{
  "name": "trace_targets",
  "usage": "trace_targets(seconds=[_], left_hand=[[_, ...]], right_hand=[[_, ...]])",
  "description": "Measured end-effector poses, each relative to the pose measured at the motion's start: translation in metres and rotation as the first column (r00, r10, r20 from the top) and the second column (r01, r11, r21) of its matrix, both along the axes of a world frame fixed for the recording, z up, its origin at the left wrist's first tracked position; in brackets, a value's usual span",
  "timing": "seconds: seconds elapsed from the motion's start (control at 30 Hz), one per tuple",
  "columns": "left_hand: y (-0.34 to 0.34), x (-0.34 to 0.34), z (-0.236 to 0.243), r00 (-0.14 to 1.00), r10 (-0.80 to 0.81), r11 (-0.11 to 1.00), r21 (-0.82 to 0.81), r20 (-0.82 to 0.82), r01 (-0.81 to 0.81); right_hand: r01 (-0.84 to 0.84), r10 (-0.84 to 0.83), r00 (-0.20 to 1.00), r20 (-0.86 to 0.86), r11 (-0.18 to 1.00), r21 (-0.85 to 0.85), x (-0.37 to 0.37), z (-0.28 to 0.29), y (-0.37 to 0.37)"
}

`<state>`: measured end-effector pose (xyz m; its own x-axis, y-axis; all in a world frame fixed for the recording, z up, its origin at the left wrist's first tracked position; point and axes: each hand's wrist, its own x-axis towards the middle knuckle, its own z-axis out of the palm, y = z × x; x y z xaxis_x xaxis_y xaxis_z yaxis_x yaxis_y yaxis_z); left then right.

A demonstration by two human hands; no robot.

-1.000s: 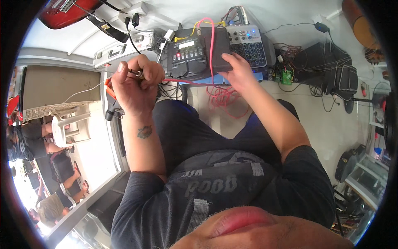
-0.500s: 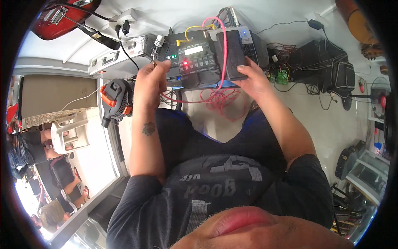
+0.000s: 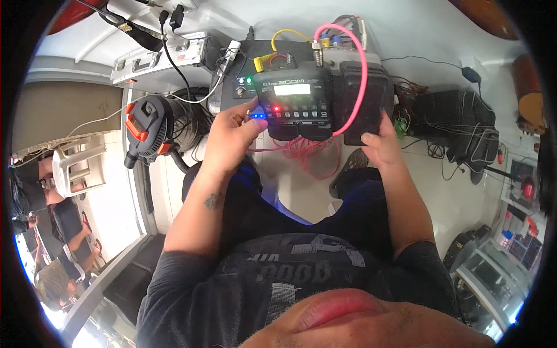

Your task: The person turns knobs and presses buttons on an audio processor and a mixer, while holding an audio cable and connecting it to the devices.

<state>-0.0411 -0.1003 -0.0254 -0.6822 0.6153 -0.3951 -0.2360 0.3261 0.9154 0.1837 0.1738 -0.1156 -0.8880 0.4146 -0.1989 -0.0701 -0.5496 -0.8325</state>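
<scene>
A black multi-effects unit [image 3: 293, 103] with a lit display, one red light and a pedal section [image 3: 360, 98] on its right sits on a black board [image 3: 235, 72]. A pink cable [image 3: 362, 72] arches over it, and a yellow angled plug [image 3: 264, 62] is at the upper left. My left hand [image 3: 237, 136] is closed at the unit's left edge, thumb beside small blue lights [image 3: 257, 115]; what its fingers hold is hidden. My right hand [image 3: 383, 145] grips the right end of the pedal section, thumb on its front corner.
Silver case [image 3: 156, 64], black-and-orange vacuum [image 3: 148, 127] and white plastic stool [image 3: 75, 162] are left. A black bag [image 3: 458, 122] and green circuit board [image 3: 400, 124] lie right, pink coiled cable [image 3: 307, 156] below the unit. Seated people [image 3: 69, 232] show at far left.
My left hand turned over from showing a metal plug and went to the unit's left side. My right hand moved right and down, and the unit now appears lower in view.
</scene>
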Motion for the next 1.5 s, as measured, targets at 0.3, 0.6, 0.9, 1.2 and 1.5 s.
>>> trace_targets(seconds=[0.3,0.6,0.9,1.2,1.5], left_hand=[[-0.011,-0.005,-0.005,0.996,0.073,0.997,0.016,0.041,-0.074],[-0.016,-0.005,-0.008,0.994,0.093,0.994,0.052,0.058,-0.096],[-0.018,-0.005,-0.01,0.995,0.101,0.994,0.032,0.022,-0.102],[-0.017,-0.016,-0.011,0.984,0.112,0.987,0.101,0.135,-0.126],[0.016,-0.018,-0.018,0.938,0.333,0.943,-0.051,0.095,-0.329]], right_hand=[[-0.055,0.034,0.996,0.079,0.957,0.284,0.005,0.004,0.007],[-0.112,0.103,0.994,0.045,0.951,0.29,0.003,0.003,0.006],[-0.13,0.111,0.99,0.087,0.955,0.267,0.006,0.006,0.003],[-0.159,0.123,0.979,0.16,0.96,0.231,0.004,0.013,0.0],[-0.163,0.144,0.986,0.081,0.928,0.335,0.006,0.002,-0.007]])
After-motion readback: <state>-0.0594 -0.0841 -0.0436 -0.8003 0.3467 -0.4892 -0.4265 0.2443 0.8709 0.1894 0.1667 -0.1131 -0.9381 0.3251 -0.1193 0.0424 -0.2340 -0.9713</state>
